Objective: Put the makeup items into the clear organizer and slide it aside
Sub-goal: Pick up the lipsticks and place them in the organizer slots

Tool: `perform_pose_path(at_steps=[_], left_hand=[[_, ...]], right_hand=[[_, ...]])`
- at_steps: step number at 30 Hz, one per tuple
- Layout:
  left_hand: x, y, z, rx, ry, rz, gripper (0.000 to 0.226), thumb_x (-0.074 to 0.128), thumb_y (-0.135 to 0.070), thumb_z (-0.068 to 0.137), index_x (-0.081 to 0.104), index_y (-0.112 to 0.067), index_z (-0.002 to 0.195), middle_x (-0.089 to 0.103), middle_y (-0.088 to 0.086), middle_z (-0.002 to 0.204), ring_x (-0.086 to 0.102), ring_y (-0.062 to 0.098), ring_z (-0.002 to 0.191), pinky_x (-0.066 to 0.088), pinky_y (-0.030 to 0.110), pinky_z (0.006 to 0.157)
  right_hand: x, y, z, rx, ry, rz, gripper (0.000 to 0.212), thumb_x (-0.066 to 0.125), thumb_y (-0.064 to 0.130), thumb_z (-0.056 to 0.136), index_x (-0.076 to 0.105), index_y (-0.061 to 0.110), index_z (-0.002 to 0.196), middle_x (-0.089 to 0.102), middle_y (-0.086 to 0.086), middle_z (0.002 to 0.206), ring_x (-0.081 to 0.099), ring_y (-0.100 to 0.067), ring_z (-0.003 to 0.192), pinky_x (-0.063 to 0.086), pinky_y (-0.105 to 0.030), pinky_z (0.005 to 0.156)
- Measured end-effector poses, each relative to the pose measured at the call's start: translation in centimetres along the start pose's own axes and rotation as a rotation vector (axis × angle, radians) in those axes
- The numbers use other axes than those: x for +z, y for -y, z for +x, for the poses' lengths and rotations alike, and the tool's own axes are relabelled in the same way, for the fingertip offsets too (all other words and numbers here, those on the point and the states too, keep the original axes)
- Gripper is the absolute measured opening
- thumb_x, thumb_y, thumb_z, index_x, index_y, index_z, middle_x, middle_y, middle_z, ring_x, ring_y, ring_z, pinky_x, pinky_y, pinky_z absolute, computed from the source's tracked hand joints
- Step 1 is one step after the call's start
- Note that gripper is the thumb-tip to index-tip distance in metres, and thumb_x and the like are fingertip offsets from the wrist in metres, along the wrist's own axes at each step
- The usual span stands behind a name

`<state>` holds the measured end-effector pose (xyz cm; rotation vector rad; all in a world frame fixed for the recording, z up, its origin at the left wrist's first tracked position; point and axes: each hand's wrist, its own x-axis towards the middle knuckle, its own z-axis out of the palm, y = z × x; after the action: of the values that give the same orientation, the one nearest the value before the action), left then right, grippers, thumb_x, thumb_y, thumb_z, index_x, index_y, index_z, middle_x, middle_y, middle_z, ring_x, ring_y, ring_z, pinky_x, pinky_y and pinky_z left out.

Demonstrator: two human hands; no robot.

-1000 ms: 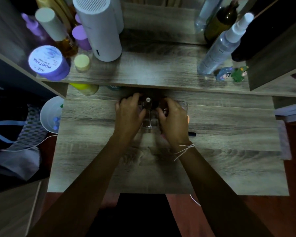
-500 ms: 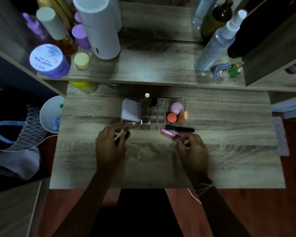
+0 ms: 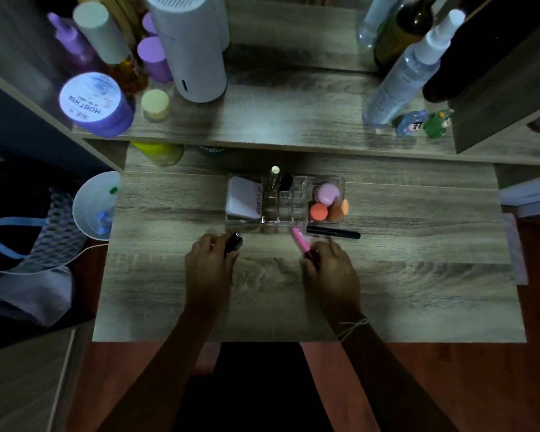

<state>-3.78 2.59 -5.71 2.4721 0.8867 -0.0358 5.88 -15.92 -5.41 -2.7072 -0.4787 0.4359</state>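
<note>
The clear organizer [image 3: 300,194] stands at the back middle of the wooden desk. It holds a white compact [image 3: 243,198] on the left, two upright tubes [image 3: 275,179] in the centre, and pink and orange sponges [image 3: 328,202] on the right. My left hand [image 3: 211,263] is closed around a small dark tube [image 3: 234,242] just in front of the organizer's left end. My right hand [image 3: 329,269] grips a pink lip tube [image 3: 300,241], its tip pointing at the organizer's front wall. A black pencil [image 3: 332,232] lies flat on the desk before the sponges.
A raised shelf [image 3: 278,120] behind the organizer carries a white cylinder [image 3: 190,48], purple jars, a spray bottle [image 3: 399,76] and small figurines [image 3: 424,123]. A white bowl [image 3: 91,207] sits off the desk's left edge. Bare desk lies at the right and front.
Both hands came off the organizer and drew back toward me. The left one now holds the dark tube, the right one the pink tube, which has tilted up toward the organizer.
</note>
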Motion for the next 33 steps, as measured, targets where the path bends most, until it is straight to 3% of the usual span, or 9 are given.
perform_pose_path(at_steps=[5, 8, 14, 18, 21, 24, 26, 29, 33], left_hand=[[-0.5, -0.7, -0.9, -0.003, -0.038, -0.121, 0.027, 0.065, -0.020, 0.084, 0.060, -0.011, 0.109, 0.063, 0.012, 0.102, 0.060, 0.030, 0.090, 0.040, 0.043, 0.083], [-0.7, -1.6, -1.8, -0.005, -0.073, -0.212, 0.027, 0.069, -0.016, 0.080, 0.059, -0.012, 0.105, 0.065, 0.007, 0.099, 0.063, 0.026, 0.084, 0.040, 0.039, 0.082], [-1.8, -4.5, -1.7, 0.010, -0.138, -0.402, 0.023, 0.069, -0.018, 0.080, 0.060, -0.021, 0.101, 0.063, -0.008, 0.094, 0.059, 0.014, 0.089, 0.043, 0.030, 0.075], [-2.7, -6.6, 0.7, 0.076, -0.172, -0.477, 0.025, 0.069, -0.007, 0.081, 0.062, -0.008, 0.105, 0.070, 0.010, 0.100, 0.061, 0.013, 0.089, 0.041, 0.013, 0.074], [-2.9, -7.3, 2.7, 0.075, -0.139, -0.449, 0.026, 0.066, -0.009, 0.084, 0.060, -0.007, 0.109, 0.068, 0.011, 0.104, 0.058, 0.010, 0.091, 0.039, 0.009, 0.072], [-2.7, -7.2, 4.6, 0.072, -0.098, -0.430, 0.028, 0.063, -0.007, 0.085, 0.058, -0.010, 0.112, 0.063, 0.009, 0.110, 0.059, 0.013, 0.097, 0.045, 0.014, 0.076], [-2.5, -7.0, 5.4, 0.098, -0.092, -0.398, 0.029, 0.063, -0.004, 0.084, 0.060, -0.012, 0.112, 0.064, 0.008, 0.108, 0.059, 0.012, 0.096, 0.043, 0.012, 0.077], [-2.0, -6.8, 6.1, 0.127, -0.076, -0.358, 0.032, 0.063, -0.003, 0.083, 0.060, -0.013, 0.113, 0.066, 0.008, 0.107, 0.062, 0.015, 0.095, 0.047, 0.020, 0.078], [-1.7, -6.9, 7.1, 0.167, -0.072, -0.287, 0.033, 0.064, -0.005, 0.082, 0.059, -0.014, 0.113, 0.068, 0.009, 0.105, 0.064, 0.019, 0.093, 0.048, 0.025, 0.076]], right_hand=[[0.4, 1.1, 0.0, 0.049, 0.092, 0.122, 0.017, 0.065, 0.026, 0.083, 0.063, 0.012, 0.093, 0.065, -0.010, 0.090, 0.061, -0.028, 0.082, 0.045, -0.036, 0.070], [0.1, 1.4, -0.4, 0.164, 0.048, 0.318, 0.012, 0.072, 0.024, 0.077, 0.062, 0.018, 0.078, 0.065, -0.004, 0.072, 0.060, -0.024, 0.067, 0.043, -0.032, 0.063], [-1.3, 1.4, -0.6, 0.261, -0.060, 0.496, 0.017, 0.075, 0.024, 0.074, 0.058, 0.023, 0.078, 0.063, 0.012, 0.062, 0.058, 0.003, 0.057, 0.042, -0.023, 0.058], [-2.6, 2.8, 0.8, 0.240, -0.134, 0.651, 0.019, 0.077, 0.027, 0.073, 0.061, 0.030, 0.083, 0.068, 0.017, 0.070, 0.065, 0.007, 0.065, 0.053, -0.024, 0.067], [-3.1, 4.1, 2.3, 0.198, -0.143, 0.714, 0.019, 0.074, 0.031, 0.078, 0.063, 0.033, 0.093, 0.069, 0.018, 0.081, 0.066, 0.007, 0.077, 0.056, -0.023, 0.076], [-2.8, 5.1, 3.8, 0.150, -0.162, 0.705, 0.024, 0.069, 0.029, 0.084, 0.062, 0.018, 0.104, 0.070, 0.007, 0.097, 0.060, 0.009, 0.081, 0.051, -0.006, 0.078], [-2.7, 5.8, 4.6, 0.124, -0.203, 0.657, 0.018, 0.067, 0.026, 0.087, 0.061, 0.020, 0.102, 0.065, 0.005, 0.096, 0.056, 0.008, 0.079, 0.047, -0.003, 0.075], [-2.2, 6.3, 5.6, 0.105, -0.251, 0.582, 0.018, 0.068, 0.024, 0.087, 0.063, 0.021, 0.104, 0.065, -0.001, 0.101, 0.058, -0.008, 0.089, 0.043, -0.008, 0.077], [-1.7, 6.3, 6.6, 0.105, -0.222, 0.501, 0.020, 0.067, 0.024, 0.086, 0.063, 0.019, 0.105, 0.067, -0.007, 0.107, 0.058, -0.027, 0.108, 0.053, -0.034, 0.090]])
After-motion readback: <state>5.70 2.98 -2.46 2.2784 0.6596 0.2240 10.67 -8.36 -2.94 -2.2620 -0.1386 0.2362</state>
